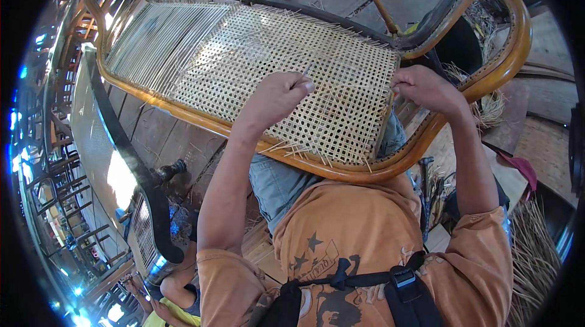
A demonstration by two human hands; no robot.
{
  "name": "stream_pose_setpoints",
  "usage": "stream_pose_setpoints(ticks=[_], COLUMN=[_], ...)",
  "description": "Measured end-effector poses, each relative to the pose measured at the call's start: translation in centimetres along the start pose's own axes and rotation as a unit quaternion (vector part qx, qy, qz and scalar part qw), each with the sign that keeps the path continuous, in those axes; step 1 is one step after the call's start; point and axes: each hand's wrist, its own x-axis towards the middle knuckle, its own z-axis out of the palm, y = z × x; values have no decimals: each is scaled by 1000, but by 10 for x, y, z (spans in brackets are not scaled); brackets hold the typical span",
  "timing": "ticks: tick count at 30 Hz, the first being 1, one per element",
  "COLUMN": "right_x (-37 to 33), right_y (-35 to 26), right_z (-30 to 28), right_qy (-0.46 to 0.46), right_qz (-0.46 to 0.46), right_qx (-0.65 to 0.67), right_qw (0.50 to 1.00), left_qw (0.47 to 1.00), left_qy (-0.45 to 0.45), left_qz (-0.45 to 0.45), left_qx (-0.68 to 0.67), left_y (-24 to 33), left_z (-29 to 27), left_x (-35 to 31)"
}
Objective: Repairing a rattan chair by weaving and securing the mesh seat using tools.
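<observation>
Across my lap lies a curved, varnished wooden chair frame [237, 129] with a panel of woven cane [332, 92] strung in it. Open holes fill the weave at the near right, while plain parallel strands [164, 28] run at the far left. Above the panel, my left hand [280, 98] is closed, with a thin, pale, pointed piece [308, 70] sticking up past its thumb; its kind is unclear. At the panel's right edge my right hand [426, 88] is closed in a pinch. What its fingers hold is too small to make out. Loose cane ends [304, 151] stick out along the near edge.
Another dark-framed cane piece [131, 144] leans at the left. A person in a yellow shirt [173, 318] sits at the lower left. Bundled cane strands [530, 254] lie at the lower right, and a hammer-like tool [425, 190] is beside my right hip.
</observation>
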Motion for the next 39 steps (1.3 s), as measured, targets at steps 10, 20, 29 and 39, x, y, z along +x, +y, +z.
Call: stream_pose_setpoints(ticks=[10,20,29,39], right_x=[19,17,14,6], right_y=[7,-35,29,26], right_z=[57,55,55,69], right_qy=[287,-3,-107,-40], right_qz=[-134,-158,23,-34], right_qx=[-275,151,-127,-224], right_qw=[908,976,986,973], left_qw=[961,998,988,977], left_qy=[-136,-13,-39,-41], left_qz=[-206,-63,-102,-187], left_qx=[-123,-14,110,96], left_y=[-3,29,-10,6], left_z=[6,-1,52,42], left_x=[-28,-35,-91,-95])
